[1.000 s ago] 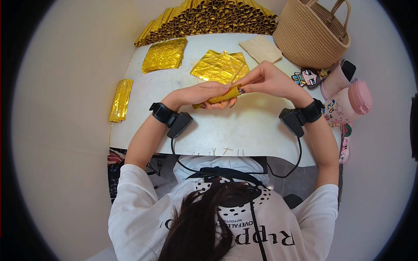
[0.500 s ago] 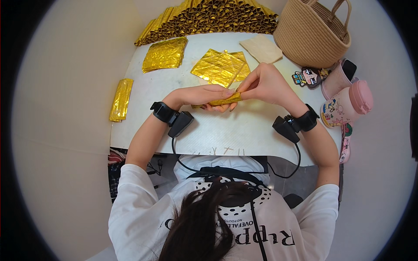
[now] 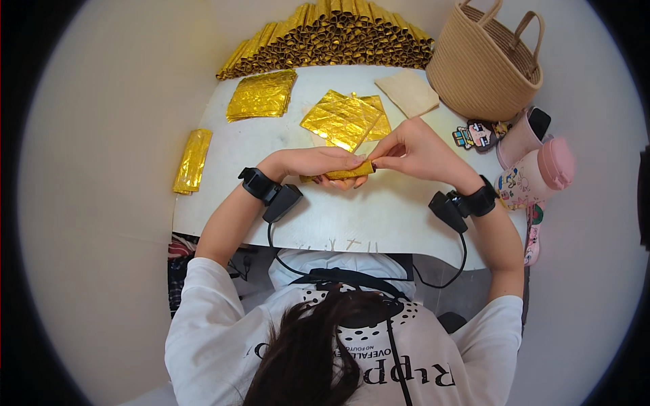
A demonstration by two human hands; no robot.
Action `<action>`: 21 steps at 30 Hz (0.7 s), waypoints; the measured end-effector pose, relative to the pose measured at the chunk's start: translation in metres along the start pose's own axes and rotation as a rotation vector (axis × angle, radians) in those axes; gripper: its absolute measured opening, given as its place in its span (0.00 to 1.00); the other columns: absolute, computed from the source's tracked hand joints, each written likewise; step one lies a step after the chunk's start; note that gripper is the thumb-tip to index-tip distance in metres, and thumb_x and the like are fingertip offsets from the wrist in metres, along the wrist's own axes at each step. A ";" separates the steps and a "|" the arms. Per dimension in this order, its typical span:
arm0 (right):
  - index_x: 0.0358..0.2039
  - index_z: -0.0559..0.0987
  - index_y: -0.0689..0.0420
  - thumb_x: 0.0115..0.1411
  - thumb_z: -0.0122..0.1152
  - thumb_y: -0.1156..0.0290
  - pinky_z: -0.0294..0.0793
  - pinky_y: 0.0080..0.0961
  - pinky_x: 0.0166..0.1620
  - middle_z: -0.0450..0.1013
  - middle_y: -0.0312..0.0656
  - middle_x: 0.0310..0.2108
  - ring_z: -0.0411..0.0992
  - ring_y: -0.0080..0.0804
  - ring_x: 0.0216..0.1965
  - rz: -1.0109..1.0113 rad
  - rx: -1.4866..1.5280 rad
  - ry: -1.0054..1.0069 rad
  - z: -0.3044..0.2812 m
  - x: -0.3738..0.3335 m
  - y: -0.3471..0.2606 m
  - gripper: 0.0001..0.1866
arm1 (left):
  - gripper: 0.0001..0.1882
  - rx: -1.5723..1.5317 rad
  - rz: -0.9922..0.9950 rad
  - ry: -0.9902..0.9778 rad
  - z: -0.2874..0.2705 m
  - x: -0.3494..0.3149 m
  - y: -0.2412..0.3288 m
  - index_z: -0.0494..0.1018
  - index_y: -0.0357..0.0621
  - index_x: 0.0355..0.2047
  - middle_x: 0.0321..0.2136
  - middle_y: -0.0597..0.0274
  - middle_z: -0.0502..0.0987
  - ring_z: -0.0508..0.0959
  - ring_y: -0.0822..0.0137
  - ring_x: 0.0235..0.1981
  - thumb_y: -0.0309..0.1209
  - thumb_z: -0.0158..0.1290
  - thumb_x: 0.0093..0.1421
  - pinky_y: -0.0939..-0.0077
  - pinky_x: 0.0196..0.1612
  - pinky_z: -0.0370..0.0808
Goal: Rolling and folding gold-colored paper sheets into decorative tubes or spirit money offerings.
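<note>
Gold roll, one: clasped by left hand, end pinched by right hand; more surface showing than moments ago, shaping apparently underway. Beyond hands: gold sheets.

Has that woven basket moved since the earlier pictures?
No. The woven basket still stands by the right end of the pile of gold rolls; both appear lower, so the view probably shifted.

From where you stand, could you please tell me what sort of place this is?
Probably a handcraft workspace, judging by the held gold roll, foil sheets on the white table, and the pile of rolls at its far edge.
</note>
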State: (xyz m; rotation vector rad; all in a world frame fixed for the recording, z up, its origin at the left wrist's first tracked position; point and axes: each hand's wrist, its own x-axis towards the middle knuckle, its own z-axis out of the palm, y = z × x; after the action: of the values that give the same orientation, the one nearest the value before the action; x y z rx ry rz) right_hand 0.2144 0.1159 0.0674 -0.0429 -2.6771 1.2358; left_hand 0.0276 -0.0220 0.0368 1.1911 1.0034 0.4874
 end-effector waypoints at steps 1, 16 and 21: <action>0.30 0.83 0.62 0.47 0.65 0.74 0.76 0.20 0.31 0.78 0.48 0.23 0.77 0.29 0.23 0.015 -0.021 0.040 0.002 0.000 0.001 0.08 | 0.26 -0.030 0.015 0.029 0.001 0.001 0.000 0.69 0.45 0.36 0.17 0.78 0.59 0.54 0.84 0.15 0.53 0.31 0.69 0.88 0.17 0.51; 0.44 0.79 0.65 0.54 0.61 0.79 0.76 0.18 0.40 0.78 0.44 0.39 0.77 0.24 0.37 0.090 0.362 0.216 -0.012 0.013 0.031 0.15 | 0.25 -0.030 0.150 0.566 -0.023 0.005 -0.012 0.72 0.47 0.22 0.12 0.77 0.64 0.58 0.84 0.11 0.54 0.44 0.64 0.86 0.15 0.53; 0.49 0.77 0.62 0.55 0.58 0.81 0.76 0.21 0.46 0.76 0.44 0.46 0.75 0.26 0.43 -0.057 0.325 0.195 -0.011 0.011 0.007 0.19 | 0.22 -0.165 0.203 0.600 -0.016 0.004 -0.011 0.74 0.44 0.27 0.13 0.77 0.65 0.58 0.85 0.11 0.49 0.44 0.66 0.87 0.13 0.52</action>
State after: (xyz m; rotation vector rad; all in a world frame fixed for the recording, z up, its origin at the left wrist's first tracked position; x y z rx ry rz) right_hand 0.2052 0.1294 0.0706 -0.0386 -2.2712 1.5438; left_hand 0.0142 -0.0143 0.0251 1.0190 1.3214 1.1115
